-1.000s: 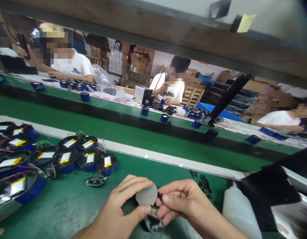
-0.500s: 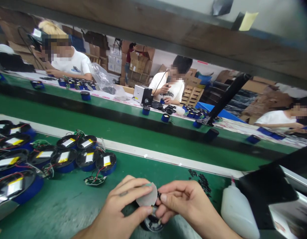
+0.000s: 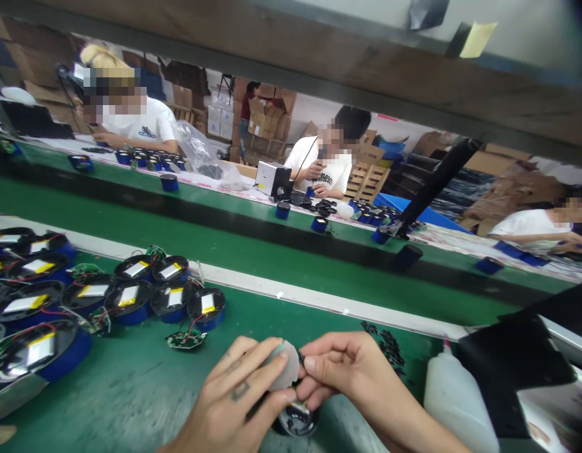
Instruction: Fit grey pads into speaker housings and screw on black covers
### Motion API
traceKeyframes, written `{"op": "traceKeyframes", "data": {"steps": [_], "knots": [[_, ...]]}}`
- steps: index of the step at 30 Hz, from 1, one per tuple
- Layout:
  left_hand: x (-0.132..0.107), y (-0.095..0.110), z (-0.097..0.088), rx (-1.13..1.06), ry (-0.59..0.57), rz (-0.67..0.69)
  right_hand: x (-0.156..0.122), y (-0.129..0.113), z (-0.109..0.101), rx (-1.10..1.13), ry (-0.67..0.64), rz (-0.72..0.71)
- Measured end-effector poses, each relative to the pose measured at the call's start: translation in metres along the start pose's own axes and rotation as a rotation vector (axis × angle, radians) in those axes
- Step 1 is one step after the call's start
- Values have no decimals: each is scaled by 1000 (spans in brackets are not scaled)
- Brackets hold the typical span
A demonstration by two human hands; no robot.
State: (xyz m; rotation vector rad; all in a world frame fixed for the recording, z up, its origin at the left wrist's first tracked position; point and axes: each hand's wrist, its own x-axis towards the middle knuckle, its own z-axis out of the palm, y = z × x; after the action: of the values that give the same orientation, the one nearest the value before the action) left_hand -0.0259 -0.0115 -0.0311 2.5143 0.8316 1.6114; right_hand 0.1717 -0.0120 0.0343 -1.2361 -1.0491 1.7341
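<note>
At the desk's [image 3: 130, 390] near edge, the left hand [image 3: 234, 402] and right hand [image 3: 347, 377] both pinch a frosted disc [image 3: 284, 371] above a round black housing [image 3: 297, 420].

Bare green table [image 3: 130, 390] lies open at lower left, in front of the hands. A cluster of round blue units [image 3: 130, 296] with batteries blocks the left side. A white squeeze bottle [image 3: 455, 409] and a black panel [image 3: 512, 371] crowd the lower right. Small black parts [image 3: 389, 346] lie scattered just beyond the right hand [image 3: 352, 377].
</note>
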Motion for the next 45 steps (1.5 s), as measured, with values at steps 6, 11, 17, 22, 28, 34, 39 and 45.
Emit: {"op": "traceKeyframes", "data": {"steps": [6, 11, 17, 22, 28, 34, 39, 45], "knots": [[0, 3, 0, -8, 0, -25, -4, 4, -3, 25, -12, 5], [1, 5, -1, 2, 5, -11, -4, 7, -4, 6, -24, -13], [7, 5, -3, 1, 15, 15, -5, 9, -4, -24, -1, -60], [7, 8, -2, 11, -7, 9, -5, 12, -7, -6, -12, -65], [9, 12, 1, -40, -24, -78, -6, 15, -7, 74, -12, -4], [12, 12, 1, -103, 13, -139, -8, 10, -3, 154, 7, 71], [11, 11, 2, -114, 26, -146, -10, 7, -1, 141, 8, 62], [9, 9, 5, -67, 42, -86, -10, 9, -2, 126, 11, 57]]}}
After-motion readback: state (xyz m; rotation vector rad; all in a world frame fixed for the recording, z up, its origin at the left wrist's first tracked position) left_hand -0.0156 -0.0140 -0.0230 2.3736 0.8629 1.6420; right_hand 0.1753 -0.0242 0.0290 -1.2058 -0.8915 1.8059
